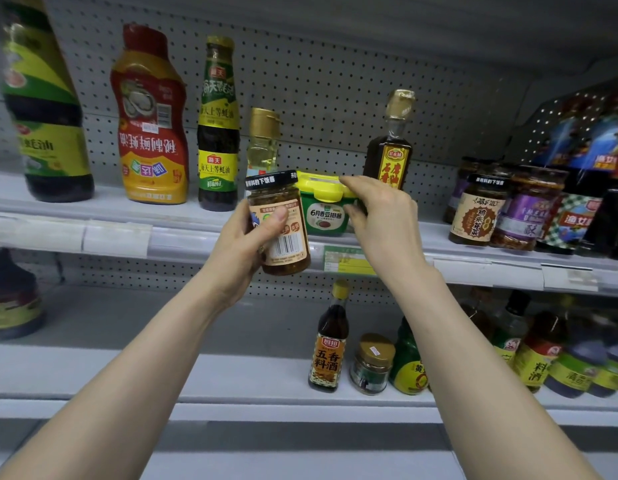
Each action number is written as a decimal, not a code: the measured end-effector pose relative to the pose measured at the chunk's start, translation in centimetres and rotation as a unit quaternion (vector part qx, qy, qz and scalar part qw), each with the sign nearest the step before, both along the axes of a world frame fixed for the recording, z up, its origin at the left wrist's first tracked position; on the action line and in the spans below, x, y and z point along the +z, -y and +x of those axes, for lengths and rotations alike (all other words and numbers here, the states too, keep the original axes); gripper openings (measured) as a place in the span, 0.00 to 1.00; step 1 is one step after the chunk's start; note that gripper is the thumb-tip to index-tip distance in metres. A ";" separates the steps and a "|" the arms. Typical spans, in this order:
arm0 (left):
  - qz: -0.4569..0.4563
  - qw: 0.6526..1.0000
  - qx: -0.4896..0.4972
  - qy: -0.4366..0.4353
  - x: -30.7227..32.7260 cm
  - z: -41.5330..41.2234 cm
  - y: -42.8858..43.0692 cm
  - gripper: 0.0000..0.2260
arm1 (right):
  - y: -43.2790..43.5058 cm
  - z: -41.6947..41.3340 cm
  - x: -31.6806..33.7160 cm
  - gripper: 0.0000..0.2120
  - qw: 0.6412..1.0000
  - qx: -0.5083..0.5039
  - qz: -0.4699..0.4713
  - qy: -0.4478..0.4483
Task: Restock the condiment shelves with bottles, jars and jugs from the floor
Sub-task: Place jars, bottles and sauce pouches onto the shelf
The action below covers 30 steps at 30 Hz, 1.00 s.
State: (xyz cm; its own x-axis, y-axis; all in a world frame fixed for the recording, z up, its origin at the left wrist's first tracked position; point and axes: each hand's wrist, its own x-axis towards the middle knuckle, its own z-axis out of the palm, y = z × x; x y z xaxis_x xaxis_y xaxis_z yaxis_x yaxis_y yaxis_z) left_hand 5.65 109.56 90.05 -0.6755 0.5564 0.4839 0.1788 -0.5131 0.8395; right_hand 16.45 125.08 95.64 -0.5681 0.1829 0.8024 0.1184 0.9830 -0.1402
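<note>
My left hand (252,237) grips a glass jar (281,220) of brown relish with a black lid, held tilted just in front of the upper shelf's edge (182,237). My right hand (383,216) grips the right end of a green tub (326,211) with a yellow lid, which sits on that shelf. Behind the tub stand a pale oil bottle (263,140) and a dark sesame-oil bottle (390,147) with a gold cap.
Tall sauce bottles (151,123) line the upper shelf to the left. Jars (480,209) and dark bottles crowd its right end. The lower shelf (231,372) carries a cooking-wine bottle (330,341), a small jar (371,363) and several bottles to the right.
</note>
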 end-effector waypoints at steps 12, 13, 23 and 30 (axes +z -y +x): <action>0.015 0.999 0.022 -0.031 3.3 6.1 -6.1 0.18 | -3.1 6.6 -0.7 0.24 0.899 0.303 -0.309 0.067; 0.012 0.999 0.024 -0.031 3.5 7.0 -7.4 0.19 | -4.0 7.3 -0.7 0.27 0.907 0.284 -0.303 0.063; -0.105 0.987 0.002 -0.119 4.4 11.8 -16.4 0.17 | -12.1 12.3 -1.6 0.21 0.939 0.184 -0.288 -0.024; -0.104 0.983 0.115 -0.099 5.6 13.5 -21.8 0.18 | -15.8 12.1 -0.5 0.28 0.959 0.096 -0.259 -0.071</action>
State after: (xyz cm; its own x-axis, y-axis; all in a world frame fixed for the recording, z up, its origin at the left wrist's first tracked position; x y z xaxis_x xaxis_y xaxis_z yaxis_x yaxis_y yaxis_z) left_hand 19.17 131.35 95.61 -0.6993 0.5006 0.5104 0.4410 -0.2598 0.8591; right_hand 28.51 140.90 95.14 -0.5234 0.4801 0.7039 -0.1131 0.7797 -0.6159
